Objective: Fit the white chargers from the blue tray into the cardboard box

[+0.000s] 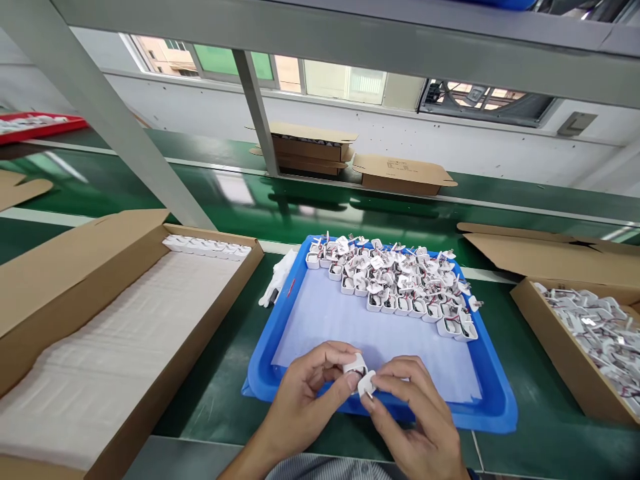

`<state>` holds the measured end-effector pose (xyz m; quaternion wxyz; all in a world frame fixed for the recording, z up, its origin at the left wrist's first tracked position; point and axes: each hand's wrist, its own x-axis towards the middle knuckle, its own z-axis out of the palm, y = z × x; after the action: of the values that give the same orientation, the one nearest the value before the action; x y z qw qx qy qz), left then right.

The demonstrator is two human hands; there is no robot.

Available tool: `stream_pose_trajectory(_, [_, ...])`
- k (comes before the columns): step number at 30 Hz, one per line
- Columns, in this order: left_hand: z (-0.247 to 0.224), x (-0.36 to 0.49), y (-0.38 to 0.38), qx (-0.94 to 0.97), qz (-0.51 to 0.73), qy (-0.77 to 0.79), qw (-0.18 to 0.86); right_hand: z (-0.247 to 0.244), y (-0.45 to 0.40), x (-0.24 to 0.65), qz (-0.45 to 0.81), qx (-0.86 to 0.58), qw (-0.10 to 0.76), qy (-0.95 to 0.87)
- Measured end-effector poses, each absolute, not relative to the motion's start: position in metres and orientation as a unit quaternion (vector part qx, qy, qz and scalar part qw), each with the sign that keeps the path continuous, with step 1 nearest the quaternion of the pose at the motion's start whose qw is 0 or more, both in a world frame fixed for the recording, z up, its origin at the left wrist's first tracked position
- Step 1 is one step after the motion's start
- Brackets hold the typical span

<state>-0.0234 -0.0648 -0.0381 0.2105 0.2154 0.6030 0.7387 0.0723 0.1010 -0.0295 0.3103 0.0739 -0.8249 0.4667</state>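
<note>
Over the near edge of a blue tray [500, 408], my left hand [313, 393] pinches a small white housing [355, 364]. My right hand [417, 407] grips a white cover piece with metal prongs [367, 383] between thumb and fingers, right beside the housing. The two parts sit close together at an angle; whether they touch I cannot tell. Farther back in the tray, many white housings [403, 305] with loose covers and thin wires stand in rows on a pale sheet [330, 327].
At left lies an open cardboard box [220, 313] with one row of white pieces [207, 247] at its far end. Another box [555, 347] at right holds many white parts [590, 323]. A white glove-like item [278, 277] lies beside the tray. A slanted grey post [135, 127] stands behind.
</note>
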Motion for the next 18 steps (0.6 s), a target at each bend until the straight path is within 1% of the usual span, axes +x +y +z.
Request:
stream_pose_trajectory(7, [-0.04,-0.024,-0.063,0.192,0.758,0.592,0.194,-0.031,0.097,0.075,0.397,0.122,0.31,-0.855])
stream_pose_trajectory(13, [-0.037,-0.032,-0.071,0.224,0.739,0.565,0.291,-0.027,0.109,0.079,0.366,0.125,0.283,-0.878])
stream_pose_trajectory(18, [-0.031,-0.036,-0.072,0.277,0.698,0.593,0.291,-0.027,0.116,0.081,0.364,0.147,0.26,-0.882])
